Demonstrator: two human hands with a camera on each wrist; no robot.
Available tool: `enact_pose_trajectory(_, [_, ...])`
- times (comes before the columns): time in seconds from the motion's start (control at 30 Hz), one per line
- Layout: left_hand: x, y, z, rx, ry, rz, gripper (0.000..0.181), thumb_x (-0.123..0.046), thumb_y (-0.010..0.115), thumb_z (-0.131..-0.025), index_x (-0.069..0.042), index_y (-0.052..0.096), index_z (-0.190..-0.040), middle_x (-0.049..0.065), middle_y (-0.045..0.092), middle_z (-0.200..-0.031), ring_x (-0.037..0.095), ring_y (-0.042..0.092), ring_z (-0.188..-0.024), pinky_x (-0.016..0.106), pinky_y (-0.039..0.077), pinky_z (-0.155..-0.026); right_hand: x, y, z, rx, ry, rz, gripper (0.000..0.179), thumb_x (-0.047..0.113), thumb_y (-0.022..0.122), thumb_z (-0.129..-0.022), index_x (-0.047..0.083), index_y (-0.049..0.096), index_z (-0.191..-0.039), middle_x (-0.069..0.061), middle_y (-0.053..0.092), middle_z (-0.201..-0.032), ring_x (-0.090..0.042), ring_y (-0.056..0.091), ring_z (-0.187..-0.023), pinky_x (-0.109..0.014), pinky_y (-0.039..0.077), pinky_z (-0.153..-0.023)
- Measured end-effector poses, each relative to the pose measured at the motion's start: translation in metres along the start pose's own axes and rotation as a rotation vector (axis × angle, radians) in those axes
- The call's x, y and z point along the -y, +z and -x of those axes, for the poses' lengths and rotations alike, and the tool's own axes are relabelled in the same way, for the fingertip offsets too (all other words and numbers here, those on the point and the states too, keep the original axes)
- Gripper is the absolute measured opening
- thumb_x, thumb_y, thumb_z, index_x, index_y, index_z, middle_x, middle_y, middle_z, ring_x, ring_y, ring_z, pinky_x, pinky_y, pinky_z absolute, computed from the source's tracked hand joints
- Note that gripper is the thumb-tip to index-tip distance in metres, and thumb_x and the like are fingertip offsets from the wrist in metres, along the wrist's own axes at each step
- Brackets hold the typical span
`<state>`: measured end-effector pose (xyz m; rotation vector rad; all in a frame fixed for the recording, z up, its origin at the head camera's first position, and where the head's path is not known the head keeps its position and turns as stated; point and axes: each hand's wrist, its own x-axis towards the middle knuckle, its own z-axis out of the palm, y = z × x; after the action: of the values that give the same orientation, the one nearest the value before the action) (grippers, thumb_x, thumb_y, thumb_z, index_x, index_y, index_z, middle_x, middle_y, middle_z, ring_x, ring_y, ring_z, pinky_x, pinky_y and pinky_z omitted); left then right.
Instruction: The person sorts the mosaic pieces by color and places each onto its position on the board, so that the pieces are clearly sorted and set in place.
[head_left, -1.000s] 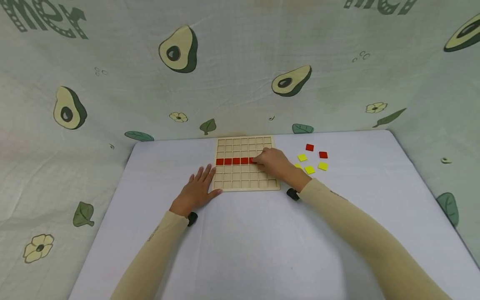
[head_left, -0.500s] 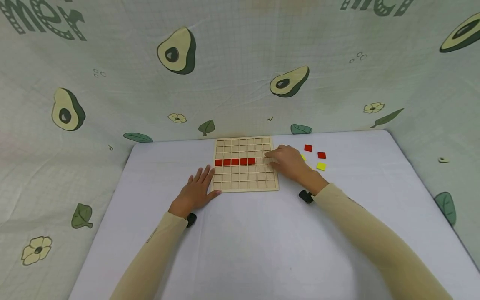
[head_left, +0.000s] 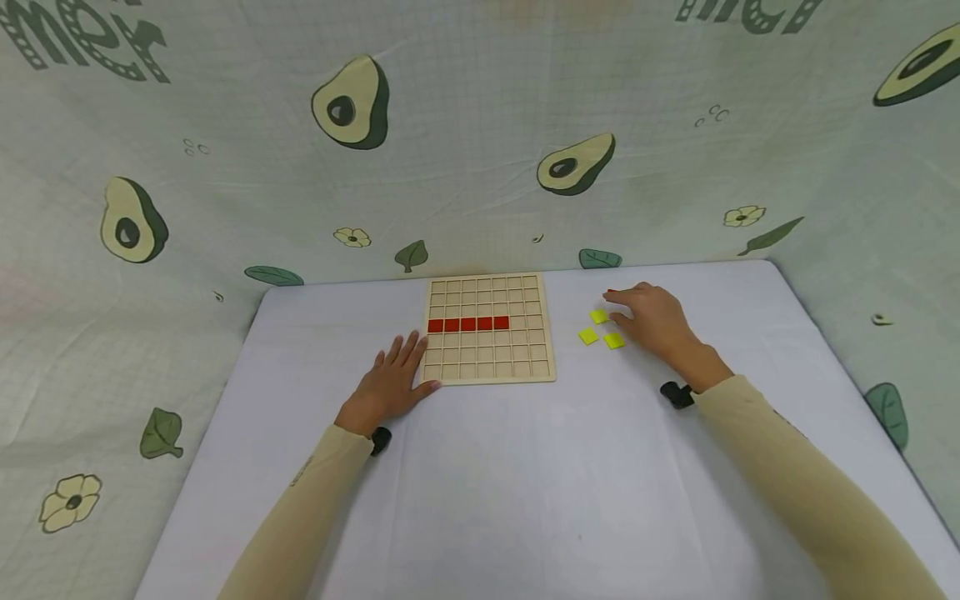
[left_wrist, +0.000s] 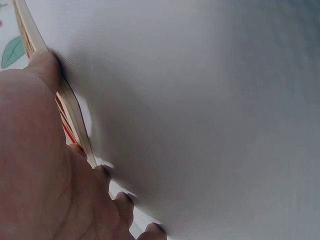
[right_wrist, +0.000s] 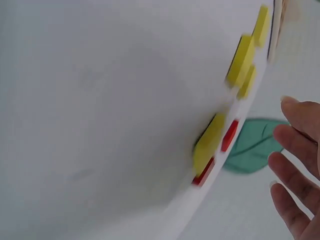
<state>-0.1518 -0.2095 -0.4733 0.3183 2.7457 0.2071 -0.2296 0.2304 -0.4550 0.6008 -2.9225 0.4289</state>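
Note:
A wooden grid board (head_left: 487,354) lies at the table's far side, with a row of several red square tiles (head_left: 468,324) running from its left edge. My left hand (head_left: 386,392) rests on the table, fingers spread, touching the board's left edge and near corner; the thumb (left_wrist: 46,67) meets the frame in the left wrist view. To the right of the board, my right hand (head_left: 652,321) hovers over loose tiles, its fingers apart and holding nothing. A red tile (head_left: 612,291) peeks out by its fingertips. The right wrist view shows two red tiles and a yellow tile (right_wrist: 209,142) below the hand.
Yellow tiles (head_left: 588,336) lie between the board and the right hand. A white cloth (head_left: 510,483) covers the table. Behind it hangs a curtain (head_left: 465,192) printed with avocados and leaves. Each wrist wears a small black camera (head_left: 677,394).
My right hand has left the red row and moved right, off the board to the loose tiles. The fifth red tile now lies uncovered in the row. The left hand stays put.

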Motion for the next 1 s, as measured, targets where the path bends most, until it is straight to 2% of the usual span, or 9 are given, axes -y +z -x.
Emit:
enact_pose_trajectory(0.13, [-0.001, -0.001, 0.002, -0.006, 0.002, 0.008, 0.089, -0.051, 0.056, -0.108, -0.006, 0.012, -0.17, 0.018, 0.005, -0.178, 0.044, 0.005, -0.163, 0.063, 0.013, -0.129, -0.019, -0.006, 0.008, 0.024, 0.085, 0.007, 0.041, 0.005, 0.079, -0.093, 0.001, 0.072, -0.133, -0.025, 0.076, -0.109, -0.04, 0.064, -0.095, -0.053, 0.056, -0.08])
enact_pose_trajectory(0.33, [-0.002, -0.002, 0.003, -0.008, 0.008, 0.009, 0.087, -0.049, 0.056, -0.108, -0.005, 0.013, -0.17, 0.018, 0.006, -0.177, 0.044, 0.006, -0.163, 0.063, 0.013, -0.129, -0.041, -0.012, 0.017, 0.074, 0.147, 0.018, 0.042, 0.004, 0.077, -0.095, -0.001, 0.07, -0.135, -0.029, 0.071, -0.124, -0.046, 0.064, -0.109, -0.06, 0.055, -0.091])
enact_pose_trajectory(0.57, [-0.001, -0.003, 0.003, -0.009, 0.015, 0.004, 0.088, -0.049, 0.056, -0.108, -0.005, 0.012, -0.17, 0.019, 0.006, -0.177, 0.044, 0.006, -0.163, 0.063, 0.013, -0.129, -0.055, -0.014, 0.02, 0.114, 0.151, 0.037, 0.042, 0.003, 0.077, -0.094, -0.004, 0.069, -0.135, -0.032, 0.069, -0.127, -0.048, 0.064, -0.11, -0.062, 0.055, -0.093])
enact_pose_trajectory(1.0, [-0.001, -0.001, 0.002, -0.006, 0.007, 0.0, 0.089, -0.051, 0.056, -0.107, -0.007, 0.012, -0.17, 0.018, 0.005, -0.178, 0.043, 0.005, -0.163, 0.062, 0.013, -0.129, -0.061, -0.008, 0.015, 0.147, 0.126, 0.023, 0.041, 0.002, 0.078, -0.093, -0.004, 0.07, -0.133, -0.028, 0.071, -0.125, -0.044, 0.065, -0.109, -0.06, 0.055, -0.095])
